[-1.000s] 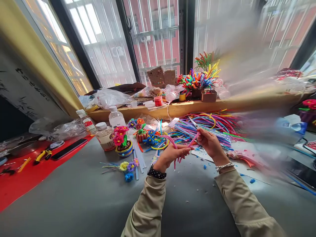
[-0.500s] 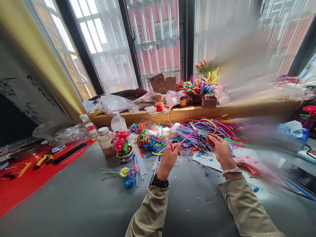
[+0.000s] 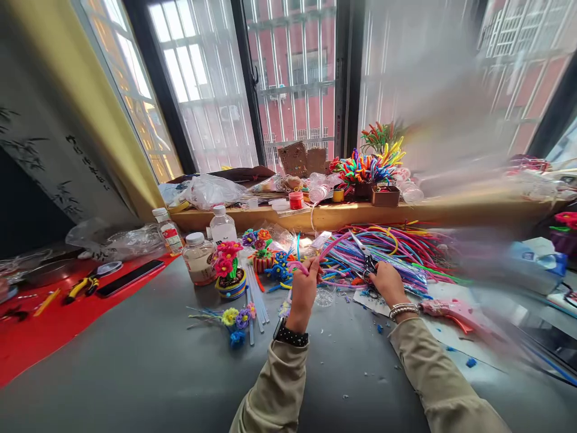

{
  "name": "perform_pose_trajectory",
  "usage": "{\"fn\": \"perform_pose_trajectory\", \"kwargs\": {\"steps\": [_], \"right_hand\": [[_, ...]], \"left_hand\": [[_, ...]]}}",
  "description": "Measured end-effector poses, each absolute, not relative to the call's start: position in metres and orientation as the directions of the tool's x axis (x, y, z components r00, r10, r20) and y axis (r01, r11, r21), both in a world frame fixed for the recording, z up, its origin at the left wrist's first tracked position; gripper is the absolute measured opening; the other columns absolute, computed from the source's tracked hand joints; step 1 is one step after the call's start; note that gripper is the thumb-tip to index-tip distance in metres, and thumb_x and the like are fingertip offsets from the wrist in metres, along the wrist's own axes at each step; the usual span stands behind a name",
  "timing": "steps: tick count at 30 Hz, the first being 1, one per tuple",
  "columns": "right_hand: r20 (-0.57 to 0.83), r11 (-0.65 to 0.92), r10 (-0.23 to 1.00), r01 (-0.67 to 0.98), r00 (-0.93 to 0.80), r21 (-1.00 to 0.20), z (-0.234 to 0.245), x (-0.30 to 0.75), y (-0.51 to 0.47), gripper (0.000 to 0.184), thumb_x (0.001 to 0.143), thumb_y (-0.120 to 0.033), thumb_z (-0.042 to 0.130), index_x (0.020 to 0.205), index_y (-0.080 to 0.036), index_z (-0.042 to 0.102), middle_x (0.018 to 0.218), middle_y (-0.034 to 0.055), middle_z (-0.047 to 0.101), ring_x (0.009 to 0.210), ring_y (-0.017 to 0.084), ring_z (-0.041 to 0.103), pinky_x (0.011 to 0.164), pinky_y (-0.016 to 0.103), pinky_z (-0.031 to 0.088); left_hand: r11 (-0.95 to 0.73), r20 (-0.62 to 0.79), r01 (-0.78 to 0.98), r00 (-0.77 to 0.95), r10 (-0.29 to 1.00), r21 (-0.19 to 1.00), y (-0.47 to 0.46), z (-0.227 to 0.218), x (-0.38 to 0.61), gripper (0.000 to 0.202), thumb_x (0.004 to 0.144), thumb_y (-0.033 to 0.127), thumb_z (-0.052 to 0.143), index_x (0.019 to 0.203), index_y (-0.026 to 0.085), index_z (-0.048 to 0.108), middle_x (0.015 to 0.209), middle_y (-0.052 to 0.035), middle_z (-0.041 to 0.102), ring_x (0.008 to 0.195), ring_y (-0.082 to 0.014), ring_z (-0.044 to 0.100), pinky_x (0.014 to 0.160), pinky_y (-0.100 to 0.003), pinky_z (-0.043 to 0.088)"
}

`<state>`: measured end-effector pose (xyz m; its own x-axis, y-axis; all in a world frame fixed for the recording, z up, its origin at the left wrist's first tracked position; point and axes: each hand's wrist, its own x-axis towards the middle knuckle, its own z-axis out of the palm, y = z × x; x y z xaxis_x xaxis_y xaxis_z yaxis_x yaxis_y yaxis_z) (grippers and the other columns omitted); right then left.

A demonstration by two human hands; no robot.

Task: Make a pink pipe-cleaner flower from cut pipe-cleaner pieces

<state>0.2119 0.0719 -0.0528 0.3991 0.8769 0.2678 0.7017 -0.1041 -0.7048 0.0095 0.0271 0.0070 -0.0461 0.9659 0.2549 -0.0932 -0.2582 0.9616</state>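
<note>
My left hand (image 3: 304, 290) is raised above the grey table (image 3: 135, 361), its fingers closed on a bent pink pipe cleaner (image 3: 331, 245) that sticks up and to the right. My right hand (image 3: 386, 281) is down at the table, its fingers curled around the small scissors (image 3: 369, 266) that lie at the near edge of the heap of coloured pipe cleaners (image 3: 387, 243). Both sleeves are beige; a dark watch sits on the left wrist and a silver bracelet on the right.
A small pot of pink flowers (image 3: 229, 273), bottles (image 3: 222, 225) and a jar (image 3: 197, 257) stand left of my hands. Loose pipe-cleaner flowers (image 3: 237, 317) lie nearer me. A pink glue gun (image 3: 448, 310) lies right. Pliers (image 3: 79, 287) and a phone (image 3: 130, 276) rest on red cloth.
My right hand has let go of the pink pipe cleaner and dropped to the scissors on the table. My left hand keeps the pipe cleaner and has moved slightly away from me.
</note>
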Motion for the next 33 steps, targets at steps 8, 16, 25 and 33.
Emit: {"fn": "perform_pose_trajectory", "kwargs": {"steps": [8, 16, 25, 33], "right_hand": [[0.229, 0.003, 0.885, 0.488, 0.405, -0.873, -0.048, 0.225, 0.07, 0.016, 0.061, -0.03, 0.056, 0.05, -0.019, 0.05, 0.054, 0.0052, 0.054, 0.074, 0.026, 0.055, 0.066, 0.037, 0.039], [0.188, 0.2, 0.956, -0.03, 0.224, -0.979, -0.036, 0.229, 0.046, 0.023, 0.063, -0.044, 0.051, 0.065, -0.022, 0.058, 0.064, 0.0024, 0.058, 0.056, 0.016, 0.053, 0.049, 0.029, 0.045], [0.15, 0.059, 0.977, -0.482, -0.153, -0.874, -0.03, 0.209, 0.015, 0.021, 0.071, -0.03, 0.049, 0.085, -0.02, 0.061, 0.062, -0.0011, 0.046, 0.046, 0.008, 0.039, 0.042, 0.02, 0.039], [0.19, 0.135, 0.97, -0.314, -0.151, -0.94, -0.031, 0.196, -0.001, 0.03, 0.065, -0.034, 0.062, 0.091, -0.02, 0.059, 0.082, 0.006, 0.06, 0.063, 0.015, 0.055, 0.055, 0.027, 0.044]], "left_hand": [[-0.094, 0.145, -0.411, 0.094, 0.985, 0.907, 0.02, 0.016, 0.009, 0.028, 0.064, 0.037, 0.061, 0.076, 0.012, 0.059, 0.058, 0.0032, 0.048, 0.046, -0.0037, 0.039, 0.044, -0.017, 0.029], [0.005, 0.117, -0.543, 0.19, 0.975, 0.84, 0.023, 0.015, 0.005, 0.028, 0.062, 0.033, 0.063, 0.078, 0.011, 0.058, 0.054, 0.0044, 0.043, 0.043, -0.002, 0.035, 0.04, -0.016, 0.024], [0.021, 0.089, -0.554, 0.172, 0.981, 0.832, 0.023, 0.015, 0.005, 0.024, 0.065, 0.031, 0.061, 0.076, 0.01, 0.057, 0.055, 0.0044, 0.042, 0.04, -0.0007, 0.03, 0.038, -0.016, 0.019], [0.057, 0.041, -0.59, 0.151, 0.988, 0.805, 0.026, 0.013, 0.003, 0.023, 0.065, 0.029, 0.061, 0.076, 0.01, 0.056, 0.056, 0.0047, 0.041, 0.039, 0.0003, 0.028, 0.036, -0.014, 0.018]]}}
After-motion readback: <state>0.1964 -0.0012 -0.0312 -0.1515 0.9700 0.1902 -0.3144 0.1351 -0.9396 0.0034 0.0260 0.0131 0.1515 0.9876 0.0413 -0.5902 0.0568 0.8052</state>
